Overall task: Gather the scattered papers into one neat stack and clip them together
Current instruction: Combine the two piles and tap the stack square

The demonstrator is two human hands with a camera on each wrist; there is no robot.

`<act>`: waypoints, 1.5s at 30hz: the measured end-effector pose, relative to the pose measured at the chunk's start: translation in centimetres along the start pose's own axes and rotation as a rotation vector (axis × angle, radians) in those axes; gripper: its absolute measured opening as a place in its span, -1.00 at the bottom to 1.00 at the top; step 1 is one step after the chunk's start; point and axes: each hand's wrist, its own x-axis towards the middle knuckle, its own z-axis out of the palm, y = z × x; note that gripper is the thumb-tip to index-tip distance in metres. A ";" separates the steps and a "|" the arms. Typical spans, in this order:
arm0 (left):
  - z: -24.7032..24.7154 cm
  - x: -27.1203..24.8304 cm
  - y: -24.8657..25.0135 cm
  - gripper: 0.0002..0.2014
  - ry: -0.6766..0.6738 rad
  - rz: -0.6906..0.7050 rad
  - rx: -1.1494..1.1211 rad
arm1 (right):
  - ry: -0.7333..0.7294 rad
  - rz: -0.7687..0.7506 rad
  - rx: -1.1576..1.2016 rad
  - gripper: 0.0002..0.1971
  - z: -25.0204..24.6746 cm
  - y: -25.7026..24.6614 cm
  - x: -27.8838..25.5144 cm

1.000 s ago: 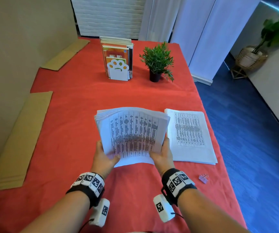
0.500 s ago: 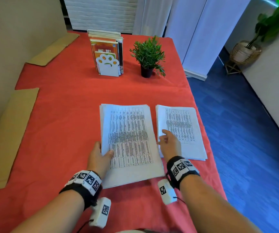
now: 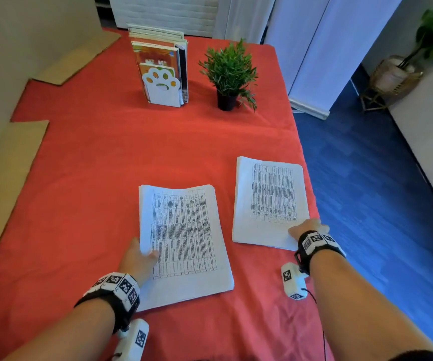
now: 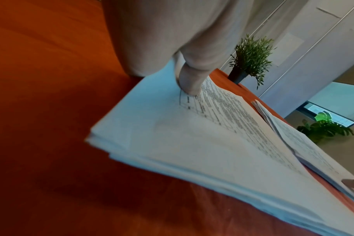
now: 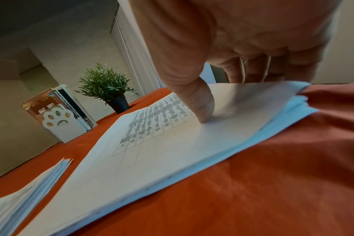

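Two stacks of printed sheets lie side by side on the red cloth. The left paper stack [image 3: 181, 241] [image 4: 192, 143] is slightly fanned. My left hand [image 3: 138, 259] holds its left edge, thumb [image 4: 190, 83] pressed on the top sheet, fingers hidden beneath. The right paper stack [image 3: 270, 201] [image 5: 162, 151] sits close to the table's right edge. My right hand [image 3: 305, 226] pinches its near right corner: the thumb [image 5: 194, 99] is on top, the fingers are behind the sheets, and the corner curls upward. No clip shows in any view.
A paw-shaped bookend with books [image 3: 162, 74] and a small potted plant [image 3: 229, 71] stand at the back of the table. Cardboard sheets [image 3: 4, 183] lie along the left side. The table's right edge [image 3: 311, 194] drops to blue floor.
Both hands held the left stack raised a second ago; it now lies flat. My right hand let go and moved right to the other stack's near corner.
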 end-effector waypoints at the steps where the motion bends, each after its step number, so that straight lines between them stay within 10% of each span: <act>1: 0.0 0.0 0.0 -0.57 -0.005 -0.014 0.019 | -0.009 0.002 -0.003 -0.27 0.2 -0.1 0.4; 10: 0.1 -0.2 0.3 -0.42 -0.017 -0.072 0.049 | -0.093 -0.082 0.203 -0.40 -0.6 -0.4 0.5; 21: -0.6 -1.9 2.3 -0.33 -0.068 -0.065 -0.025 | 0.251 -0.664 0.566 -0.79 -7.1 -4.5 -8.6; 26: -0.6 0.1 1.5 -0.33 -0.087 -0.179 -0.273 | -0.042 -0.702 0.700 -0.86 -2.9 -4.8 -12.0; 29: 0.4 3.7 -2.0 0.03 -0.162 -0.255 -0.481 | -0.241 -0.603 0.641 -0.84 1.7 -4.2 -13.3; 37: -0.7 0.1 1.5 -0.85 -0.063 -0.031 -0.112 | -0.397 -0.509 0.403 -0.70 8.2 -2.3 -15.7; 41: -2.0 -0.8 2.4 -0.85 -0.030 0.152 -0.190 | -0.239 -0.595 0.253 -0.50 6.5 -3.3 -15.8; 45: -3.6 -1.5 3.8 -0.70 -0.079 0.329 -0.402 | -0.321 -0.668 0.744 -0.59 4.4 -4.1 -14.4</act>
